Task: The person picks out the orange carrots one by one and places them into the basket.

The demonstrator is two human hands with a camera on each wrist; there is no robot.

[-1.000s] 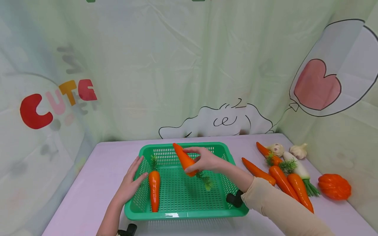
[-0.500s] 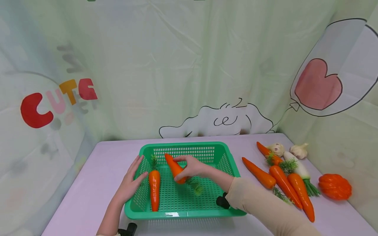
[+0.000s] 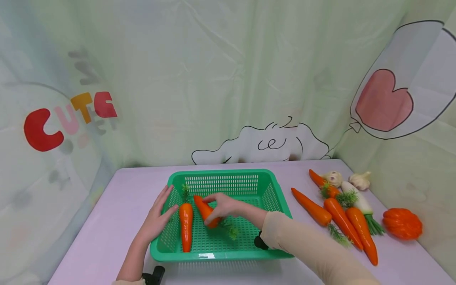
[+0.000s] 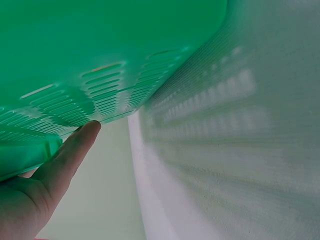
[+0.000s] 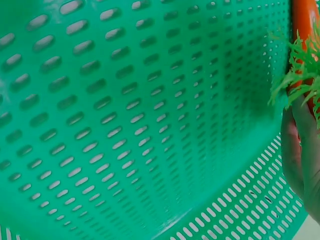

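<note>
In the head view a green plastic basket (image 3: pixel 228 256) stands on the table. Inside it on the left lies an orange carrot (image 3: pixel 186 227), its leafy top toward the back. My right hand (image 3: pixel 224 208) pinches a second carrot (image 3: pixel 200 205), tilted low over the basket floor; whether it touches the floor I cannot tell. Its green leaves (image 5: pixel 300 75) show at the right edge of the right wrist view. My left hand (image 3: pixel 156 219) rests against the basket's left side with fingers extended. In the left wrist view one finger (image 4: pixel 82 142) lies against the slotted wall.
On the table to the right lie several more carrots (image 3: pixel 311 207), a white radish (image 3: pixel 360 202), two garlic bulbs (image 3: pixel 360 181) and an orange pumpkin (image 3: pixel 402 224). A printed curtain (image 3: pixel 228 79) closes off the back and sides.
My right hand has carried its carrot left and down into the basket, nearer the carrot lying there. My left hand has kept its place at the basket's side.
</note>
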